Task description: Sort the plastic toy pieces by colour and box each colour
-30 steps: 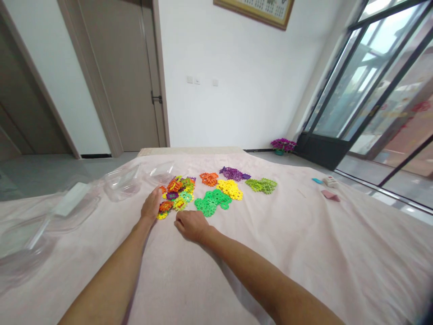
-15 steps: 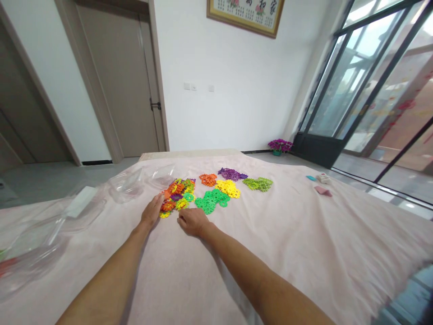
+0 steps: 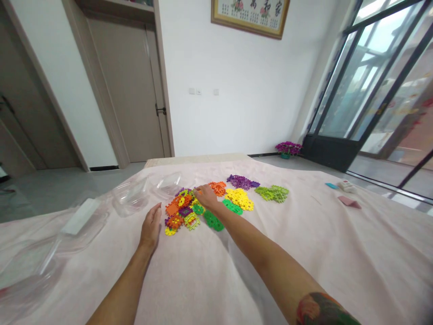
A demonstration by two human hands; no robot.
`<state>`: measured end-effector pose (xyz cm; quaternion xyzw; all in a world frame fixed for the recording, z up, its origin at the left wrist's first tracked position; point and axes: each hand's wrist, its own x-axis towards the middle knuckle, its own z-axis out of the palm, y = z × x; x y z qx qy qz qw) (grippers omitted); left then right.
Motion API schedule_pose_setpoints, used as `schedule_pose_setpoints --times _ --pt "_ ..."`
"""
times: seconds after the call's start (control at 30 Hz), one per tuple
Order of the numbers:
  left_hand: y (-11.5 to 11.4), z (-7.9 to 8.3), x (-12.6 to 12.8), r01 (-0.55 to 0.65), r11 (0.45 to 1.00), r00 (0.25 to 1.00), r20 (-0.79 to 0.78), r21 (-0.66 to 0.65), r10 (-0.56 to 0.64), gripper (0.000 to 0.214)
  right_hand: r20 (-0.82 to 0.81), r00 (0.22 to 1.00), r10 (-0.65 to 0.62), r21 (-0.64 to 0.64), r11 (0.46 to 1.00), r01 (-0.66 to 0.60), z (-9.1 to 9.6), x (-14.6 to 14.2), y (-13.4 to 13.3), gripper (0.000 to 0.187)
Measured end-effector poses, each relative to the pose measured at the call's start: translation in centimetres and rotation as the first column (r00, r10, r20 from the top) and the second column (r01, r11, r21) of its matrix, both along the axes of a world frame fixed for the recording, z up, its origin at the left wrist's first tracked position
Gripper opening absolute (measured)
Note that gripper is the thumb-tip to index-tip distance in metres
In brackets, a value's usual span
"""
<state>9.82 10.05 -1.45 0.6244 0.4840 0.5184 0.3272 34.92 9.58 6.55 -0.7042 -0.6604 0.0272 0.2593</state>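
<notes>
- From the head view, up on the wall, the framed picture (image 3: 250, 32) shows big black characters, 和 and 家 readable, another cut off on the left; its small lines are too tiny to make out.
- Down on the pink cloth (image 3: 189, 280), there's the mixed pile (image 3: 185, 211) of flower-shaped pieces, long axis slanting from near left to far right!
- Left hand (image 3: 150, 228): opened out flat, nothing held, just beside the pile, fingers pointing away.
- Right hand (image 3: 207, 197): fingers half-curled at the pile's right edge; whether they grip a piece, I can't tell.

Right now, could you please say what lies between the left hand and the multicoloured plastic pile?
Just a bare strip of pale-pink cloth, head view.
</notes>
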Motion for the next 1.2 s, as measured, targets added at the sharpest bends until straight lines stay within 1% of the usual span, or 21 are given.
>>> schedule_pose_setpoints --times 0.03,0.1,0.17,0.23,0.3,0.4,0.47,0.57,0.6,0.67,0.73,0.77,0.83,0.9,1.03,1.1,1.2 --pt "0.0 0.0 0.1 0.006 1.000 1.000 0.004 -0.009 -0.006 0.058 0.005 1.000 0.016 -0.045 0.999 -0.016 -0.1 0.5 1.6 0.041" --pt "0.0 0.1 0.3 0.041 0.999 0.999 -0.033 -0.002 -0.041 0.056 0.010 0.999 0.053 -0.096 0.994 -0.052 -0.5 1.2 4.1 0.044" --pt "-0.1 0.3 0.5 0.093 0.996 0.991 -0.101 0.018 -0.090 0.057 0.010 0.996 0.084 -0.116 0.990 -0.083 -1.3 1.3 5.7 0.045" --pt "-0.1 0.4 0.8 0.148 0.989 0.976 -0.163 0.024 -0.142 0.059 0.012 0.995 0.102 -0.131 0.986 -0.100 -2.2 0.9 6.5 0.044" --pt "-0.1 0.4 0.9 0.183 0.983 0.962 -0.210 0.028 -0.173 0.060 0.012 0.995 0.102 -0.129 0.987 -0.100 -3.2 0.2 6.5 0.042" --pt "0.0 0.5 1.1 0.187 0.982 0.952 -0.253 0.034 -0.173 0.061 -0.009 0.994 0.108 -0.077 0.991 -0.108 -4.4 -1.4 5.5 0.039" --pt "0.1 0.5 1.1 0.177 0.984 0.950 -0.267 0.033 -0.162 0.061 -0.030 0.988 0.152 -0.053 0.987 -0.154 -4.8 -2.6 4.6 0.038" --pt "0.1 0.6 1.1 0.143 0.989 0.954 -0.272 0.039 -0.127 0.060 -0.140 0.959 0.245 -0.083 0.962 -0.258 -4.8 -3.6 3.6 0.046" --pt "0.1 0.6 1.1 0.128 0.991 0.956 -0.270 0.044 -0.112 0.059 -0.187 0.950 0.250 -0.096 0.958 -0.271 -4.6 -3.7 3.5 0.046" --pt "0.0 0.7 1.0 0.102 0.993 0.961 -0.263 0.051 -0.085 0.058 -0.240 0.950 0.202 -0.113 0.966 -0.234 -4.2 -3.2 3.4 0.038" --pt "-0.1 0.9 1.0 0.082 0.995 0.963 -0.260 0.051 -0.066 0.056 -0.225 0.967 0.115 -0.129 0.981 -0.147 -3.7 -2.2 3.4 0.032" --pt "-0.1 1.0 1.0 0.071 0.996 0.964 -0.260 0.047 -0.057 0.054 -0.208 0.975 0.078 -0.137 0.985 -0.108 -3.6 -1.7 3.5 0.034" --pt "-0.2 1.2 1.0 0.049 0.998 0.966 -0.257 0.040 -0.038 0.052 -0.179 0.983 0.045 -0.145 0.987 -0.071 -3.5 -0.9 3.6 0.036" --pt "-0.2 1.3 1.0 0.031 0.999 0.966 -0.258 0.032 -0.021 0.050 -0.152 0.988 0.038 -0.157 0.986 -0.062 -3.5 -0.6 3.8 0.033" --pt "-0.3 1.4 0.9 0.011 1.000 0.964 -0.265 0.029 -0.003 0.050 -0.074 0.994 0.081 -0.206 0.974 -0.094 -3.4 -0.9 4.5 0.026" --pt "-0.3 1.4 0.9 0.008 0.999 0.965 -0.263 0.035 0.001 0.049 -0.112 0.990 0.082 -0.237 0.965 -0.107 -3.4 -1.0 4.8 0.021" --pt "-0.3 1.4 1.0 0.011 0.999 0.963 -0.269 0.033 -0.002 0.050 -0.216 0.975 0.051 -0.277 0.954 -0.111 -3.8 -0.7 5.0 0.013"
